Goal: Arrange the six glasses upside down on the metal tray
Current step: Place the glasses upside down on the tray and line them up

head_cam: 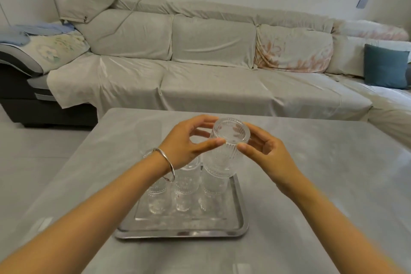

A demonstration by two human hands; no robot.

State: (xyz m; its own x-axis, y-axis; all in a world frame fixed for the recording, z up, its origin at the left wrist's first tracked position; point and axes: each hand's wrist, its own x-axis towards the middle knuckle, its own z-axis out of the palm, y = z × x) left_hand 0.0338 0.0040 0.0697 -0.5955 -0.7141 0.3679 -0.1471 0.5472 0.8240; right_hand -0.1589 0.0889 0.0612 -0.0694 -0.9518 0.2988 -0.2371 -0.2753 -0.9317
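Observation:
A ribbed clear glass (224,153) hangs upside down above the back right of the metal tray (182,232), base up and tilted toward me. My left hand (186,142) and my right hand (264,153) grip it together near its base with fingertips and thumbs. On the tray, several ribbed glasses stand upside down: one at the left (156,187), one in the middle (185,181), one at the right (213,184) just below the held glass. Another glass (148,153) shows behind my left wrist, mostly hidden.
The tray rests on a grey table (311,173), near its front middle. Behind the table runs a long sofa (211,69) under a beige cover, with a blue cushion (385,65) at the right. A silver bangle (166,167) circles my left wrist.

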